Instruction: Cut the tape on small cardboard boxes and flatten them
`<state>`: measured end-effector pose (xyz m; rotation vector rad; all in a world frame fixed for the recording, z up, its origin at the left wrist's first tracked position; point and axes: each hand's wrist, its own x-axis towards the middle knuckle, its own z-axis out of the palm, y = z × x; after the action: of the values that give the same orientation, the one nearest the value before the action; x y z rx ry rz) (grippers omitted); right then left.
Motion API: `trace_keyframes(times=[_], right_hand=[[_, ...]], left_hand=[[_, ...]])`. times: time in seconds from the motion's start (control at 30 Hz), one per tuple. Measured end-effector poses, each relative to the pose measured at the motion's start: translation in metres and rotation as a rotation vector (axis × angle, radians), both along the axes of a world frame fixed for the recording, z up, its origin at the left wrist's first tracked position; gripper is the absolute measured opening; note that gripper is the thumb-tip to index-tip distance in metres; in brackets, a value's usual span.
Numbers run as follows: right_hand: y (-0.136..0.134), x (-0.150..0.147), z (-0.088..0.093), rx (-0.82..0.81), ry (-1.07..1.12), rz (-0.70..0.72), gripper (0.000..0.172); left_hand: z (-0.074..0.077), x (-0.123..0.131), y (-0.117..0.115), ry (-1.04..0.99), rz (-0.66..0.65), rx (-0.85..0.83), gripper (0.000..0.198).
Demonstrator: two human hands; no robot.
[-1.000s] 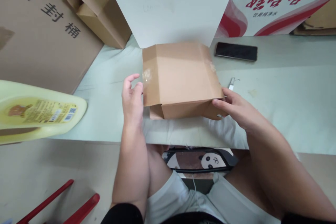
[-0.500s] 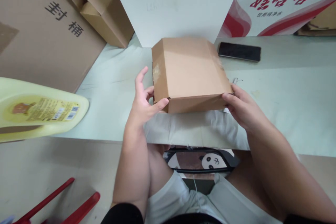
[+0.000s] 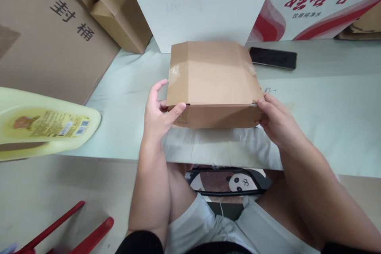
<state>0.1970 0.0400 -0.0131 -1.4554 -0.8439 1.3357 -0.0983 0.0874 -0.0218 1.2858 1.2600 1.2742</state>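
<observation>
Nearest us, our left hand (image 3: 157, 117) and right hand (image 3: 276, 123) grip the cardboard box (image 3: 212, 75) by its two front corners, fingers (image 3: 175, 110) pinching each end. The box sits on the bench (image 3: 327, 119) dead ahead, equally near both hands, with its long axis running left to right. Behind it stands a white panel (image 3: 202, 4), with a phone (image 3: 273, 58) at the right. A yellow jug (image 3: 44, 125) lies well apart at the left.

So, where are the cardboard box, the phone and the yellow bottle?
cardboard box (image 3: 212, 79): head view, middle of its top face.
phone (image 3: 273, 58): head view, middle of its dark screen.
yellow bottle (image 3: 44, 127): head view, on its printed label.
</observation>
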Motion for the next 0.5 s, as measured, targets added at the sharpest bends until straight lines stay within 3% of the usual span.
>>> trace_keyframes(times=[0.2, 0.3, 0.4, 0.5], right_hand=[[0.002, -0.002, 0.000, 0.029, 0.003, -0.049, 0.034], [0.002, -0.002, 0.001, 0.015, 0.008, -0.074, 0.032], [0.001, 0.000, 0.004, 0.038, 0.015, -0.128, 0.031], [0.001, 0.003, 0.007, 0.072, 0.030, -0.148, 0.030]], left_hand=[[0.009, 0.002, -0.003, 0.007, -0.082, -0.144, 0.079], [0.012, 0.003, -0.004, -0.080, -0.084, -0.140, 0.074], [0.011, 0.002, 0.000, -0.153, 0.016, -0.090, 0.055], [0.005, -0.003, 0.008, -0.133, 0.241, -0.067, 0.029]])
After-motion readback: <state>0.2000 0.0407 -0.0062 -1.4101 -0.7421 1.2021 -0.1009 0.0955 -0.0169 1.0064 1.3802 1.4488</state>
